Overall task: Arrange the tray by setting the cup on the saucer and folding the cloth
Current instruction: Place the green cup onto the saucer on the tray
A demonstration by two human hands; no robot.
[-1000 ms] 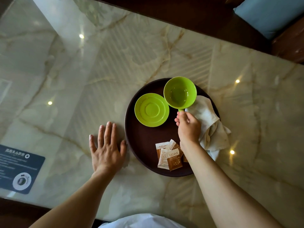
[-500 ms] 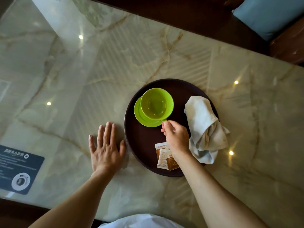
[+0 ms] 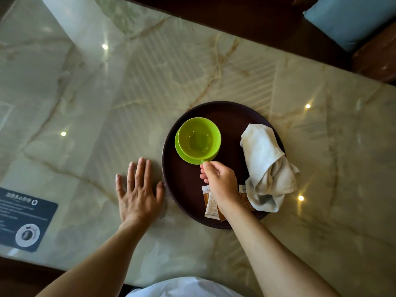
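Observation:
A green cup (image 3: 199, 139) sits over the green saucer (image 3: 179, 150) on the left half of a round dark brown tray (image 3: 231, 112); only the saucer's left and near edge shows. My right hand (image 3: 220, 181) pinches the cup's small handle at its near side. A crumpled off-white cloth (image 3: 266, 166) lies on the tray's right side and hangs over its rim. My left hand (image 3: 139, 194) lies flat, fingers spread, on the marble table just left of the tray, thumb against the rim.
Several brown and white sachets (image 3: 211, 205) lie at the tray's near edge, partly under my right wrist. A dark blue card (image 3: 23, 218) lies at the table's near left. A blue cushion (image 3: 351, 20) sits beyond the far edge.
My right hand carried the cup from the tray's far middle leftward onto the saucer and lowered it there. The left hand and the cloth stayed put.

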